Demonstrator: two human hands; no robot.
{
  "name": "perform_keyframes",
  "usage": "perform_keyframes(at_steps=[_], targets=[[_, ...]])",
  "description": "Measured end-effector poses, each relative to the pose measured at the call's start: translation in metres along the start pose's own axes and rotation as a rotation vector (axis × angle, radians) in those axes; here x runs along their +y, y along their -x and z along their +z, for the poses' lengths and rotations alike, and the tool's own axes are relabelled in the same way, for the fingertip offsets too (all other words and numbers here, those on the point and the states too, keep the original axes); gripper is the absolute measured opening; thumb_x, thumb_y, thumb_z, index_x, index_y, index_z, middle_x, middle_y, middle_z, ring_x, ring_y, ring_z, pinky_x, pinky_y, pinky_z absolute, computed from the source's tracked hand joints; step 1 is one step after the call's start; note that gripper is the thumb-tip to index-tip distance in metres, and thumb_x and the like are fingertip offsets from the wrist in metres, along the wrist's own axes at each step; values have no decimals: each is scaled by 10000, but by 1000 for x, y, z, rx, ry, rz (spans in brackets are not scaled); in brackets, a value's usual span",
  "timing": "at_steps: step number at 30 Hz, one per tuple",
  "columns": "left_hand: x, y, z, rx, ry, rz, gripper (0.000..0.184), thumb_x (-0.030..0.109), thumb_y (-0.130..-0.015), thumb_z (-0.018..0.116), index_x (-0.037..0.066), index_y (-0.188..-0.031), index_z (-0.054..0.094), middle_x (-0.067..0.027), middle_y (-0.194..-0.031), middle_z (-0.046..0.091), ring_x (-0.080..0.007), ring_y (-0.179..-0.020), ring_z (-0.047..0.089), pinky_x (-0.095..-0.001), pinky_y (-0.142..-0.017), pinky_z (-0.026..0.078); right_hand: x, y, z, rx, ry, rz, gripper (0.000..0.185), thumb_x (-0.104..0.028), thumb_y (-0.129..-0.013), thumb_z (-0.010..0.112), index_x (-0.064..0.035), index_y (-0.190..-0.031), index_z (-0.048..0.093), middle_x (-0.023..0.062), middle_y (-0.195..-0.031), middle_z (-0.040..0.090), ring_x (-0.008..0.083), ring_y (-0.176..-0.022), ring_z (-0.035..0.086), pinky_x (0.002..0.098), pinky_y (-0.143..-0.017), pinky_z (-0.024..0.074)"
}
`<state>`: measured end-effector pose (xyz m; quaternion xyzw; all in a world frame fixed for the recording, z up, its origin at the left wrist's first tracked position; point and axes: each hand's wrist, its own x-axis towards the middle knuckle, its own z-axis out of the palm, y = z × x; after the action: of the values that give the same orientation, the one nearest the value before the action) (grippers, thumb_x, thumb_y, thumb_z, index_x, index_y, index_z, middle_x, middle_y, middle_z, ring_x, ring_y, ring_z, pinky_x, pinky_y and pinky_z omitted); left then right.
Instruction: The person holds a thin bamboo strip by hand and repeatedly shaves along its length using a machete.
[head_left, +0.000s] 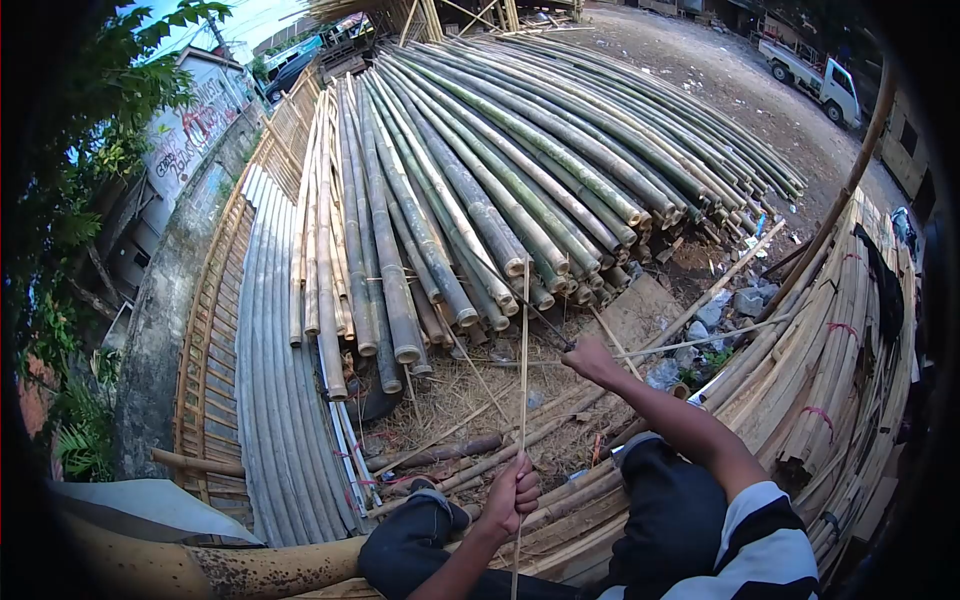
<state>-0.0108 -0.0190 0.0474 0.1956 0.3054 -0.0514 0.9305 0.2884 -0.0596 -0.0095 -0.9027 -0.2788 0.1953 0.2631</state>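
Observation:
My left hand (510, 492) is closed around a thin, pale bamboo strip (523, 390), which stands nearly upright in front of me. The strip runs from below the hand up to the ends of the stacked poles. To the right and farther out, my right hand (592, 360) is wrapped round the handle end of a long, dark knife (545, 322). Its narrow blade points up and left, and appears to meet or cross the strip. Whether it touches the strip I cannot tell.
A large pile of bamboo poles (480, 190) fans out ahead. Bundled bamboo slats (830, 370) lie to the right, near a leaning pole (850, 180). Corrugated sheets (275, 400) and a bamboo ladder-like frame (205, 350) are at left. A thick bamboo pole (250, 568) lies near my legs.

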Motion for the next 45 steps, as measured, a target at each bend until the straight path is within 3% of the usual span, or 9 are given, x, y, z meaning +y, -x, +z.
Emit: perform_keyframes(at_steps=[6,10,16,19,22,27,32,37,45], targets=[[8,-10,-9,-91,102,-33,364,405,-987,361,170,-709,360,80,-518,198,-34,-387,139,-197,-342,106,16,29,6,-54,-219,-111,343,-240,-638,615,95,-604,548,209,-509,520,314,-482,555,409,-511,444],[17,-14,-28,-22,119,32,369,407,-984,365,172,-700,349,75,-513,183,-37,-378,142,-200,-333,116,-43,79,33,-363,-87,-462,297,-266,-670,588,30,-684,564,256,-635,574,402,-609,595,468,-579,469],[4,-12,-32,-9,180,55,371,404,-987,359,178,-694,360,82,-518,183,-33,-381,143,-194,-340,97,-65,76,30,-339,275,-743,246,-283,-660,579,-56,-747,619,180,-679,617,369,-664,619,471,-625,488],[-8,0,-21,-46,152,-16,375,411,-987,355,178,-693,361,85,-519,183,-29,-385,139,-194,-337,93,-8,19,19,-93,150,-191,303,-280,-630,613,22,-620,596,209,-575,574,345,-586,619,452,-564,473],[-9,-5,-6,-167,178,-119,383,414,-988,350,167,-695,356,87,-524,186,-26,-387,132,-190,-324,103,64,-24,5,23,-107,54,279,-232,-647,608,31,-570,558,139,-509,537,273,-521,603,422,-486,459],[1,-32,-2,-262,182,-119,388,413,-990,344,162,-695,357,85,-529,195,-26,-397,138,-189,-332,105,76,-9,17,-106,-1233,617,171,-122,-700,598,-130,-655,434,-46,-477,316,96,-364,317,299,-363,301],[0,-33,-1,-232,161,-91,395,422,-988,346,160,-693,355,82,-534,207,-26,-408,152,-184,-338,116,31,10,21,-389,-1526,542,353,-419,-774,671,-129,-766,471,-77,-468,301,45,-348,285,230,-361,264],[-4,-31,-9,-312,132,-115,403,430,-987,340,161,-686,351,78,-517,209,-33,-397,152,-181,-322,127,-8,21,23,-690,-1793,456,247,-322,-851,612,-87,-888,547,-82,-462,290,32,-341,265,204,-357,252],[1,-32,-17,-319,125,-165,405,398,-995,305,142,-684,353,63,-495,220,-37,-379,184,-164,-310,174,-22,21,21,-741,-1815,444,143,-147,-857,573,-36,-948,563,-84,-457,295,29,-343,265,208,-355,240]])
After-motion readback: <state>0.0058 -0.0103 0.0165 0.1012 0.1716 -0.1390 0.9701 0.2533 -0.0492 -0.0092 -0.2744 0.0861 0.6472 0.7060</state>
